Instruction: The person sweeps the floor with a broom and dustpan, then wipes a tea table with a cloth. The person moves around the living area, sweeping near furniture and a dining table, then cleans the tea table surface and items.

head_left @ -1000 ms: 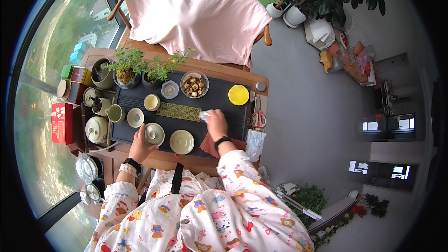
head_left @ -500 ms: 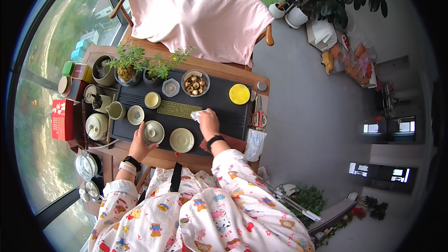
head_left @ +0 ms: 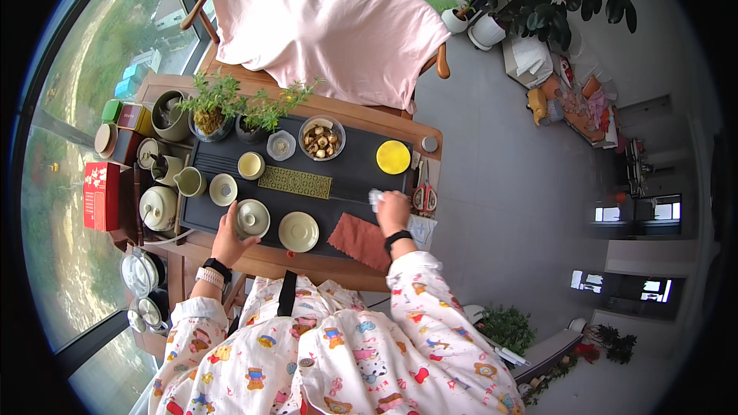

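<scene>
My left hand [head_left: 227, 241] is curled against the near-left side of a pale lidded gaiwan [head_left: 253, 220], its fingers and thumb at the rim. My right hand [head_left: 394, 213] is closed on a small crumpled white wrapper or tissue [head_left: 375, 198] over the right part of the black tea tray [head_left: 354, 177]. Just left of the right wrist lies a reddish-brown cloth [head_left: 357, 241]. Between the hands sits an empty-looking pale saucer [head_left: 298, 231]. Beyond the gaiwan stand a small strainer-like cup [head_left: 224, 190], a cup with yellowish inside [head_left: 250, 165] and a green pitcher [head_left: 190, 181].
Red-handled scissors [head_left: 423, 197] and a white packet [head_left: 420, 230] lie at the table's right edge. A yellow round lid [head_left: 393, 157], a bowl of brown pieces [head_left: 321, 138] and potted plants [head_left: 211, 100] stand farther back. A teapot [head_left: 159, 208] is at left.
My right hand has moved right along the tray with the white piece, uncovering more of the reddish-brown cloth. My left hand stays at the gaiwan.
</scene>
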`<state>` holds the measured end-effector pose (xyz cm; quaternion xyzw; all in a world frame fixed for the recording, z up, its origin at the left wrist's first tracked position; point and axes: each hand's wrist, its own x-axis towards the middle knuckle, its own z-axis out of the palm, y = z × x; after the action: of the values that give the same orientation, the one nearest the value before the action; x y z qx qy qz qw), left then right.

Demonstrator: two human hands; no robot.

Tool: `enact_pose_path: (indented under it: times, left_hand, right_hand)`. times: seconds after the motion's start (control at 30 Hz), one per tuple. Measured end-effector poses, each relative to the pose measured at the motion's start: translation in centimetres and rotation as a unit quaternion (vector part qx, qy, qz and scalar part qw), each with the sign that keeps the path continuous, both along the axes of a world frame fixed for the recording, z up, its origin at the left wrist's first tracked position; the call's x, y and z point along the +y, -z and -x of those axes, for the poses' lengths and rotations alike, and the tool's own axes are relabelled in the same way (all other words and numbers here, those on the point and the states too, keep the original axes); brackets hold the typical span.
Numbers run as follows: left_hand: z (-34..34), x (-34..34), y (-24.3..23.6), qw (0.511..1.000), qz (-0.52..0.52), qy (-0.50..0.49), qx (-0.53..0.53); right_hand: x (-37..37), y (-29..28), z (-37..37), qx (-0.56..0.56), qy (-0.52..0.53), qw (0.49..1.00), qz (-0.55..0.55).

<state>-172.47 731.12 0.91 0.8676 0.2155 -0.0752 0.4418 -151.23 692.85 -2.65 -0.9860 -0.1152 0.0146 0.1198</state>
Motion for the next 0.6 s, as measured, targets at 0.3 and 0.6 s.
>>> enact_pose_path:
  times: [0.3, 0.6]
  left_hand:
    - [-0.3, 0.3, -0.1, 1.000, -0.008, 0.011, 0.015]
    - [0.0, 0.3, 0.6, 1.000, 0.003, 0.002, 0.000]
  right_hand:
    - [9.4, 0.5, 2.5, 0.036, -0.087, 0.991, -0.098]
    - [-1.2, -1.2, 1.5, 0.006, -0.016, 0.997, 0.076]
